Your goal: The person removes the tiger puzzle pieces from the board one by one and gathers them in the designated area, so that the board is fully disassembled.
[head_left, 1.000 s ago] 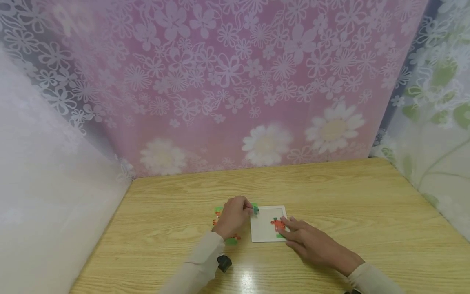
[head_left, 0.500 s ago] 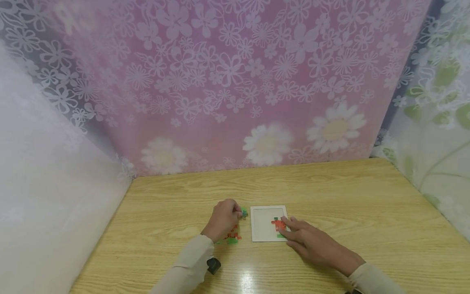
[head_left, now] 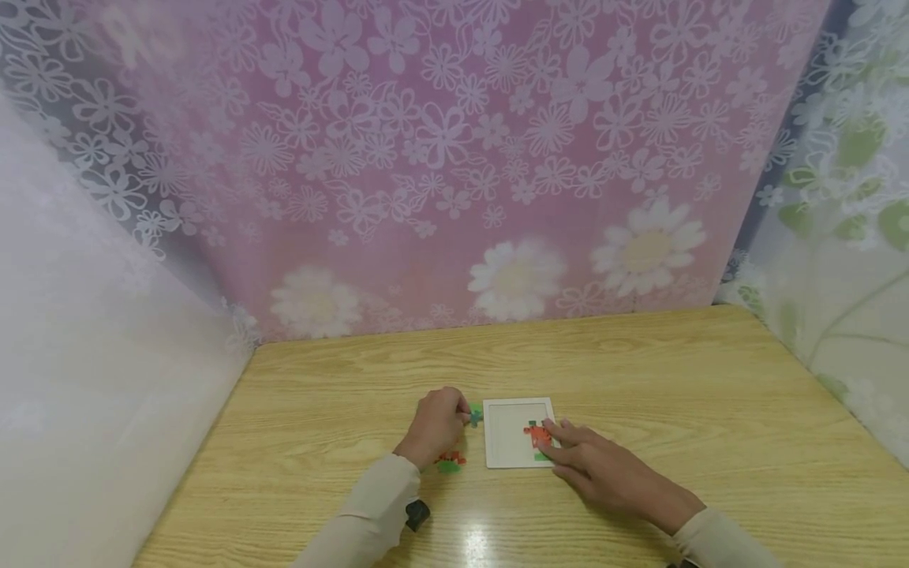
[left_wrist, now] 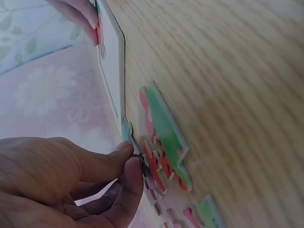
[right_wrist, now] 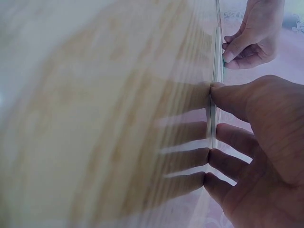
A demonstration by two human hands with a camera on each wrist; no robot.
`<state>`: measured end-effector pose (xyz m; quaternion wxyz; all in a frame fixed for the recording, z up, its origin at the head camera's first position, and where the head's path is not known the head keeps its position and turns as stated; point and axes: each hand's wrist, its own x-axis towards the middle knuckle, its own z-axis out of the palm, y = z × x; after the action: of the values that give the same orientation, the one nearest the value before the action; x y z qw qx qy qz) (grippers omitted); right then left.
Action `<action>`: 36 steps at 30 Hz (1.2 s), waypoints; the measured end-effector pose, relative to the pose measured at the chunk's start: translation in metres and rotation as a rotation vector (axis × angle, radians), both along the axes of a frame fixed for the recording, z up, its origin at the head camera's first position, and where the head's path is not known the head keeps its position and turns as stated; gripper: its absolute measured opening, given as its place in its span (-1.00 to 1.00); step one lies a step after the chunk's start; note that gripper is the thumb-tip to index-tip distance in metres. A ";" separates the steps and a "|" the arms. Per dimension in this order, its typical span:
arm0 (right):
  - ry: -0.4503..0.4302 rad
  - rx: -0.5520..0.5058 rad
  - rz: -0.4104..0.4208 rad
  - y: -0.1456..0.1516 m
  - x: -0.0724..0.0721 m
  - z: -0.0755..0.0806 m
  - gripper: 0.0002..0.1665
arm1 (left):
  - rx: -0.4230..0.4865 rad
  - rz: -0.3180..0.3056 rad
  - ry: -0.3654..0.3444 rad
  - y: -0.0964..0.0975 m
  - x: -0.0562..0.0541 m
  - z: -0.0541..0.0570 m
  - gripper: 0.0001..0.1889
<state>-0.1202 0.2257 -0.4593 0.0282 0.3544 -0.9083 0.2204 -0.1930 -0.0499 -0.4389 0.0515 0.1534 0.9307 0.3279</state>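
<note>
Left of the white puzzle tray (head_left: 506,446), my left hand (head_left: 433,427) pinches a green and blue jigsaw piece (head_left: 475,416) between thumb and forefinger. The left wrist view has this pinched piece (left_wrist: 126,131) close to the tray's edge and to the loose pieces. My right hand (head_left: 612,472) rests on the tray's right side, its fingers stretched over the rim and onto an orange-red and green jigsaw section (head_left: 540,435) lying inside. From the right wrist view, thumb and fingertips touch along the edge of the tray (right_wrist: 213,114).
Loose red and green jigsaw pieces (head_left: 449,463) lie on the table beneath and beside my left hand, partly hidden by it. The wood-grain table (head_left: 341,386) ends at a pink flowered curtain (head_left: 440,197) behind, with pale sheets on both sides.
My left hand has drawn back left from the tray's upper left corner, carrying the pinched jigsaw piece, which now hangs at a slightly different angle. The right hand and tray stay put.
</note>
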 end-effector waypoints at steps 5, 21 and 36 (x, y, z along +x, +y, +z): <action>0.010 -0.002 0.007 0.000 0.001 0.001 -0.53 | -0.006 -0.007 0.017 0.000 0.000 0.000 -0.93; -0.038 0.008 -0.007 0.001 0.001 0.002 -0.51 | 0.027 -0.043 -0.007 0.012 0.003 0.012 -0.97; -0.017 -0.007 0.044 0.001 -0.002 0.002 -0.54 | 0.014 -0.171 -0.050 0.064 0.006 -0.001 -0.96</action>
<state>-0.1217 0.2265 -0.4576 0.0169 0.3724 -0.8997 0.2270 -0.1873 0.0145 -0.4396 0.1014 0.2246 0.9103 0.3325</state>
